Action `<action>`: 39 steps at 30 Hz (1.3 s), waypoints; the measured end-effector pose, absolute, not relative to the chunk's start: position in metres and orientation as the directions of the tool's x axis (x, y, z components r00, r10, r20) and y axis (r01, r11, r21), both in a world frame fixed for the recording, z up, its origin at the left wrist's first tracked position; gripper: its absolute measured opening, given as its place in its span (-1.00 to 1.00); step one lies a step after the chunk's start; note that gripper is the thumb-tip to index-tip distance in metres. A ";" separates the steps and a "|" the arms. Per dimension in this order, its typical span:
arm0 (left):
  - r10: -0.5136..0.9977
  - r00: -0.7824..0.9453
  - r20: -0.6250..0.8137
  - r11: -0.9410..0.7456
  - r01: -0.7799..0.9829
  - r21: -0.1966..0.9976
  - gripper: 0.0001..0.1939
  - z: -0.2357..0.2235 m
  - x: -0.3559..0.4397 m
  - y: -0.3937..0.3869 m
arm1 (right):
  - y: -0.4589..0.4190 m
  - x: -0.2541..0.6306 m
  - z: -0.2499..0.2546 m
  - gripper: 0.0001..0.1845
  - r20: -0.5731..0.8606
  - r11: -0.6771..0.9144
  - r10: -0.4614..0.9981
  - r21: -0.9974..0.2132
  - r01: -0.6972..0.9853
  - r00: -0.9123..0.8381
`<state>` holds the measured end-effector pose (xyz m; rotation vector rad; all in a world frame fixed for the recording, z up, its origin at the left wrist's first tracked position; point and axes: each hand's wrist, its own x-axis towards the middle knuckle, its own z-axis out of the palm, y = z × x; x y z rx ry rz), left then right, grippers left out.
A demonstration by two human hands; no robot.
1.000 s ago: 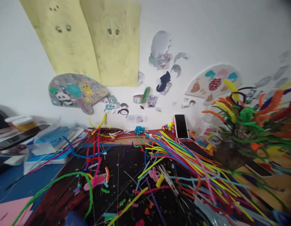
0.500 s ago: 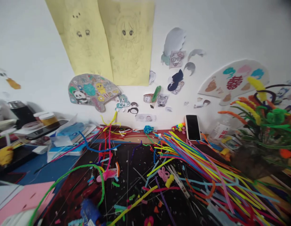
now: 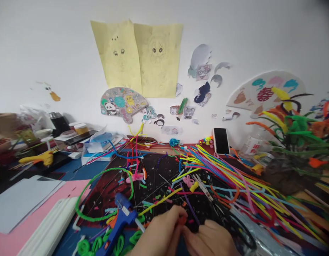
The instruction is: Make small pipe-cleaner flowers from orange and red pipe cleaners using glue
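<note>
In the left hand [image 3: 160,233] sits a rounded orange-red piece [image 3: 182,220].

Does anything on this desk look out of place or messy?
Yes: cut scraps litter the dark mat, and the pipe cleaners on the right splay in an untidy heap. The blue glue gun lies among green loops beside the left hand.

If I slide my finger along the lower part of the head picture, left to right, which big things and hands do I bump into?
White paper, blue glue gun, left hand, orange-red bit at its fingertips, right hand, crinkly clear plastic.
</note>
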<state>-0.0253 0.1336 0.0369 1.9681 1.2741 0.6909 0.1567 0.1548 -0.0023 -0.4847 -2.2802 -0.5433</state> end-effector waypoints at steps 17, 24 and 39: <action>0.939 0.275 0.206 -0.324 0.511 0.796 -0.66 0.035 -0.027 0.135 | 0.161 0.160 0.001 -0.76 0.787 0.791 0.090 0.316 0.523 -0.611; 0.960 0.227 0.165 -0.257 0.474 0.842 -0.76 0.039 -0.021 0.114 | 0.151 0.168 0.004 -0.80 0.768 0.814 0.102 0.301 0.498 -0.632; 0.970 -0.240 -0.046 0.014 -0.133 0.991 -0.73 0.002 0.019 0.074 | 0.141 0.187 0.016 -0.82 0.714 0.884 0.035 0.305 0.355 -0.699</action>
